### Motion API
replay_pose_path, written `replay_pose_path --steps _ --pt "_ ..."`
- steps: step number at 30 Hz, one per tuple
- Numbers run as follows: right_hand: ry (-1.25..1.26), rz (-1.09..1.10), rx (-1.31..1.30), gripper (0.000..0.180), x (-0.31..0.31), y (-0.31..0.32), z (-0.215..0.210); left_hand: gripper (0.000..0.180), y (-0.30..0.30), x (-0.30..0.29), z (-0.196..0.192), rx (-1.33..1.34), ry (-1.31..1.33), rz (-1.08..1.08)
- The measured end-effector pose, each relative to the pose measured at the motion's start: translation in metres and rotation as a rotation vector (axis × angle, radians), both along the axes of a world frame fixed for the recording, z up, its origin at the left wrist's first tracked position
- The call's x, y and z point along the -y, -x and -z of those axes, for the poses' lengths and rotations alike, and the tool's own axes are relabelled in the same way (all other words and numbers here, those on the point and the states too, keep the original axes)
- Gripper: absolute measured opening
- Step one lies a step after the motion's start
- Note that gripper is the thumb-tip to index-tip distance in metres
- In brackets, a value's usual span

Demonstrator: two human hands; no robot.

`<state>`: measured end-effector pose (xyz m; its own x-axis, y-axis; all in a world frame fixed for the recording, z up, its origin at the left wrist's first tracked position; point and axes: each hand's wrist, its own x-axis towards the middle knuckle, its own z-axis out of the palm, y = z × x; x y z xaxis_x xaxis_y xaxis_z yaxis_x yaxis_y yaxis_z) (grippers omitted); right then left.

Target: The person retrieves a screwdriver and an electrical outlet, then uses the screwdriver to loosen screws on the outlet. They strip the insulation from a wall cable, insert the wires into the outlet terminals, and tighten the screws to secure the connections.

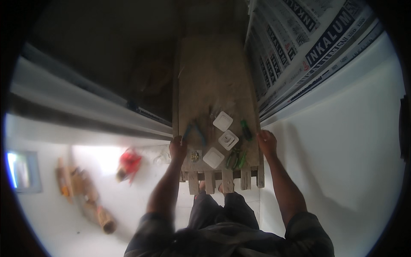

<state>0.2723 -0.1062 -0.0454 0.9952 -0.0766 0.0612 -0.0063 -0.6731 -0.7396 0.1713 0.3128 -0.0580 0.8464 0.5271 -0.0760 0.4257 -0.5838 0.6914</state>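
Note:
A long, narrow wooden bench [214, 77] stretches away in front of me. My left hand [177, 147] is closed on its left edge, and my right hand [266, 142] is closed at its right edge. On the near half lie a white square plate [223, 121], a white wall socket [228, 140] and another white square plate [213, 157]. Blue-handled pliers [201, 133] rest close to my left hand, above a small patterned square piece [195, 155]. A green-handled screwdriver [245, 130] lies nearer my right hand, with green-handled pliers [233, 159] below it.
Long profiles in printed wrapping [295, 47] lean along the right beside a white wall [342, 150]. Pale long panels [85, 107] run along the left. A red bag [129, 162] and brownish objects [83, 186] are at lower left; wooden slats [227, 182] jut from the bench's near end.

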Motion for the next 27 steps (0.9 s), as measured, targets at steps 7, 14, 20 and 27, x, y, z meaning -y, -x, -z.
replay_pose_path --steps 7,14,20,27 --pt "-0.064 0.211 -0.203 0.017 0.049 0.165 -0.022 0.045 -0.054 -0.031 0.030 -0.291 -0.331 0.288" --pt "-0.096 0.366 -0.425 0.026 0.002 0.289 -0.041 0.028 -0.070 -0.072 0.110 0.340 -0.429 0.405" --pt "-0.263 0.258 -0.315 0.034 -0.071 0.269 -0.109 0.043 -0.036 -0.048 -0.092 0.293 -0.380 0.433" --pt "-0.352 0.123 0.002 0.054 -0.125 0.268 -0.192 0.034 0.046 0.119 -0.227 0.500 0.169 0.904"
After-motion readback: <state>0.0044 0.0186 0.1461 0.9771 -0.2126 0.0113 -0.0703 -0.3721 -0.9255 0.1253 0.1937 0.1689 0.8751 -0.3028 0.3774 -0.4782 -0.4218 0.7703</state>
